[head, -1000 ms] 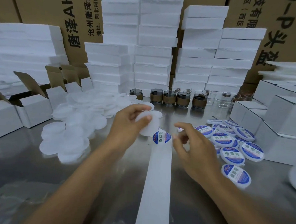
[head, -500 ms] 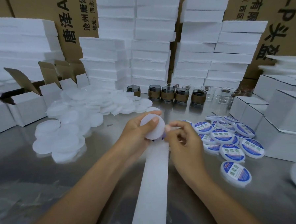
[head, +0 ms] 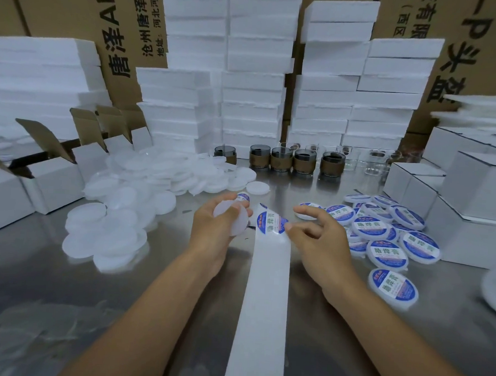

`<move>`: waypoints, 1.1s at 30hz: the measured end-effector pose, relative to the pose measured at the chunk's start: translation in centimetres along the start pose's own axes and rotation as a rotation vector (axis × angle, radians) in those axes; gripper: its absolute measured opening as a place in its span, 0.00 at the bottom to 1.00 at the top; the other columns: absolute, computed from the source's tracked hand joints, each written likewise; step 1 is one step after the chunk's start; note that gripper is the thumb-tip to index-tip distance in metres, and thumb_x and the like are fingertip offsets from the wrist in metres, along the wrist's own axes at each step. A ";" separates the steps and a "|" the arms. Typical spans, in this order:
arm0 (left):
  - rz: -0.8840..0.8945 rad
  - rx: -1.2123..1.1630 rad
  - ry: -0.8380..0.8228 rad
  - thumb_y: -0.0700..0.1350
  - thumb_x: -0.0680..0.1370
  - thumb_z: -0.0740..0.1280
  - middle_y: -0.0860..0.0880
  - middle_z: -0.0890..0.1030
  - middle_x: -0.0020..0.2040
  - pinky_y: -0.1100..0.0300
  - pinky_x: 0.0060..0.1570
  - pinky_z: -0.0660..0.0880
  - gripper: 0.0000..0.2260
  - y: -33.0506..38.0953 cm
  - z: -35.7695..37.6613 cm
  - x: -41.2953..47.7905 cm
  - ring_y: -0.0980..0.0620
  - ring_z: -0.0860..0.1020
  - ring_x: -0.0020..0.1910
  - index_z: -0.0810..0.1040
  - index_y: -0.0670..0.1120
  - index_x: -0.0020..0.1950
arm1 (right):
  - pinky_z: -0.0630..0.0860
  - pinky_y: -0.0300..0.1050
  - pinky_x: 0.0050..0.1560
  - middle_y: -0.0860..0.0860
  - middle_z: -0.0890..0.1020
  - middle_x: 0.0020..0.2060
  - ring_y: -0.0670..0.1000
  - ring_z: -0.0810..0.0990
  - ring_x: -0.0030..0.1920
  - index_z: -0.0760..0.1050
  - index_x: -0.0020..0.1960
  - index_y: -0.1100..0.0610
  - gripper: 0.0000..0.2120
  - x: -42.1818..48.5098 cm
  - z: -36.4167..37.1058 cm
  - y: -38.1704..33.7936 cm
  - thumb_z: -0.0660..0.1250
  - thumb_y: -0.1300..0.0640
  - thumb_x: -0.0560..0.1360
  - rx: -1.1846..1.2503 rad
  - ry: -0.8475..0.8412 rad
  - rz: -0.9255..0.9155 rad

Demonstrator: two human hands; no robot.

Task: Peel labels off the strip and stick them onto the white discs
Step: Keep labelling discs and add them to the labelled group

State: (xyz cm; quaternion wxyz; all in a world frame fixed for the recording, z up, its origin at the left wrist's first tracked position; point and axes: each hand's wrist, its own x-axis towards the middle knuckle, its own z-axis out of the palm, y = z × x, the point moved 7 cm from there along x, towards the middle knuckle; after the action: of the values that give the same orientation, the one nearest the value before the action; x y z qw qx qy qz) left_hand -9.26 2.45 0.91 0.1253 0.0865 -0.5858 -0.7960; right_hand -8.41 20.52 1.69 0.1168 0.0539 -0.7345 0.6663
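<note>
Our left hand (head: 210, 229) grips plain white round plastic disc (head: 239, 225); our right hand (head: 318, 240) pinches edge of blue-and-white round label (head: 270, 223) at far end of long white paper strip (head: 263, 303).

One head cam, wide-angle, faces fwd & down over table (head: 62, 307); strip (head: 263, 303) starts close under lens, foam stacks (head: 255, 87) far behind strip.

On the table (head: 35, 277), the strip (head: 266, 303) runs from 6 o'clock to centre; unlabelled discs (head: 119, 207) lie at 10, labelled discs (head: 371, 230) at 3, cups (head: 281, 161) at 12.
</note>
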 end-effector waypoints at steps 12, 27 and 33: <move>-0.081 0.119 -0.291 0.38 0.75 0.69 0.41 0.84 0.45 0.56 0.41 0.81 0.04 -1.4 2.5 -1.2 0.48 0.83 0.39 0.83 0.44 0.44 | 0.67 0.35 0.40 0.43 0.75 0.38 0.43 0.73 0.41 0.72 0.47 0.45 0.09 -0.9 0.1 -1.9 0.67 0.57 0.73 -0.480 0.108 -0.347; -0.042 0.183 -0.414 0.39 0.77 0.66 0.38 0.83 0.51 0.48 0.53 0.78 0.08 -1.2 3.4 -2.0 0.44 0.82 0.46 0.80 0.44 0.55 | 0.61 0.35 0.48 0.48 0.75 0.50 0.40 0.63 0.50 0.76 0.62 0.55 0.16 -0.6 0.5 -2.0 0.65 0.54 0.76 -0.708 0.107 -0.486; -0.027 0.226 -0.413 0.39 0.76 0.67 0.42 0.83 0.51 0.51 0.50 0.79 0.07 -1.3 3.4 -2.0 0.47 0.83 0.44 0.82 0.50 0.48 | 0.62 0.37 0.50 0.44 0.72 0.48 0.40 0.63 0.51 0.77 0.58 0.53 0.13 -0.5 0.4 -2.1 0.66 0.54 0.75 -0.717 0.109 -0.474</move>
State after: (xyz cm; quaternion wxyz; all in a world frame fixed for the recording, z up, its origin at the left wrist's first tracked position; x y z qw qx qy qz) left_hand -8.47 6.49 0.70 -0.0183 -0.0570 -0.6833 -0.7277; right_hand -7.45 19.84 3.57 0.3165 0.1418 -0.8796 0.3255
